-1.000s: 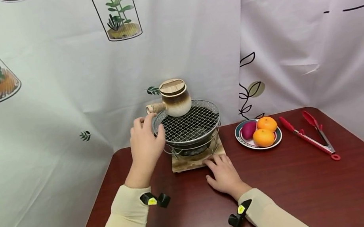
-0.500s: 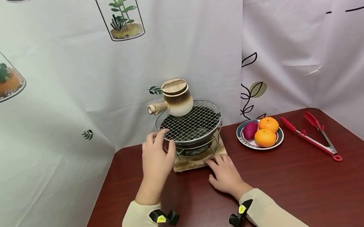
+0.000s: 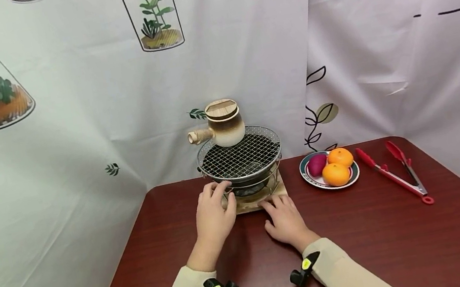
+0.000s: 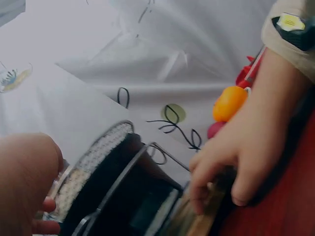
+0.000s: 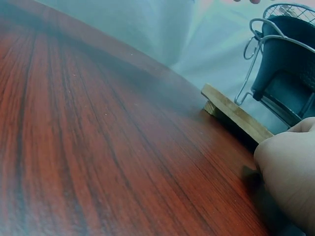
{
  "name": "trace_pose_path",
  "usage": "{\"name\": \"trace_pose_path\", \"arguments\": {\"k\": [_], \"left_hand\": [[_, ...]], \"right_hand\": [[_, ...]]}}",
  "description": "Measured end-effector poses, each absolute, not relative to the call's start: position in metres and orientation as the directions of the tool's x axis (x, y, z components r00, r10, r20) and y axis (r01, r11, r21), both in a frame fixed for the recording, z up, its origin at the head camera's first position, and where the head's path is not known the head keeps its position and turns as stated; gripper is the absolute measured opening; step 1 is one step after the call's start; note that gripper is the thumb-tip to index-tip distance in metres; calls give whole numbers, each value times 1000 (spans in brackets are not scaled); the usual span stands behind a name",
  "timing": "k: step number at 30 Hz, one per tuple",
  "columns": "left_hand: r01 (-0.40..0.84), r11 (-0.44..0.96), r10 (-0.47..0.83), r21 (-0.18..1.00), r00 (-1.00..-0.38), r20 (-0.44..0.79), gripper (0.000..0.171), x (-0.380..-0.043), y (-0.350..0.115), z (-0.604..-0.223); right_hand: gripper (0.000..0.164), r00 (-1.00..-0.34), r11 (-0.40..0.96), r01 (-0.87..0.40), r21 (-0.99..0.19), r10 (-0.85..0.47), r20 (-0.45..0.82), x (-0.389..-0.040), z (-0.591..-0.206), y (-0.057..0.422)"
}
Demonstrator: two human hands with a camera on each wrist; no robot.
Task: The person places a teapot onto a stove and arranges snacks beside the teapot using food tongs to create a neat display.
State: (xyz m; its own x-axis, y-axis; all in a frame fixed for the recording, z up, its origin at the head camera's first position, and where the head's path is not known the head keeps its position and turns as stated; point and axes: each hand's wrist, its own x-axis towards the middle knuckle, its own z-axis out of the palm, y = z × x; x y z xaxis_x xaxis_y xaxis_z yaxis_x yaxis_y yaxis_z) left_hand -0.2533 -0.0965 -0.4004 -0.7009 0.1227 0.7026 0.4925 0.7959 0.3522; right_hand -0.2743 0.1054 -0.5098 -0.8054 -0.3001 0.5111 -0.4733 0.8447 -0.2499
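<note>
Left hand (image 3: 213,216) lay at the front-left corner of the wooden base (image 3: 252,202), fingers loosely bent, tips at the base's edge. Right hand (image 3: 285,219) rested palm down just before the base's front edge, fingers extended, tips touching it. Both forearms, in cream sleeves, angled inward toward the base.

Dark red wood-grain bench (image 3: 365,242), backed by white printed sheets on rear + both sides. Directly on it: wooden base board (image 3: 262,198) at rear centre, carrying the wire-framed stove. Right of board, near: plate (image 3: 351,179) w/ fruit. Further right, near bench edge: red tongs (image 3: 392,172), lying flat, apart from plate. Right hand (image 3: 286,220) rests flat on bench, fingers (image 3: 277,202) at board's front edge.
</note>
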Motion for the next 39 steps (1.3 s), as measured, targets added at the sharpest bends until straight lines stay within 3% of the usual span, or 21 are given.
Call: {"name": "trace_pose_path", "arguments": {"k": [10,21,39], "left_hand": [[513,795,171,324,-702,691,24,-252,-88,-430],[441,836,194,326,-794,577,29,-261,-86,-460],[402,877,192,264,-796,575,27,-286,-80,-489]], "right_hand": [[48,-820,855,-457,-245,-298,489,-275,-509,105],[49,-823,857,-456,-241,-302,481,-276,-511,104],[49,-826,867,-449,-218,-309,472,-275,-509,107]]}}
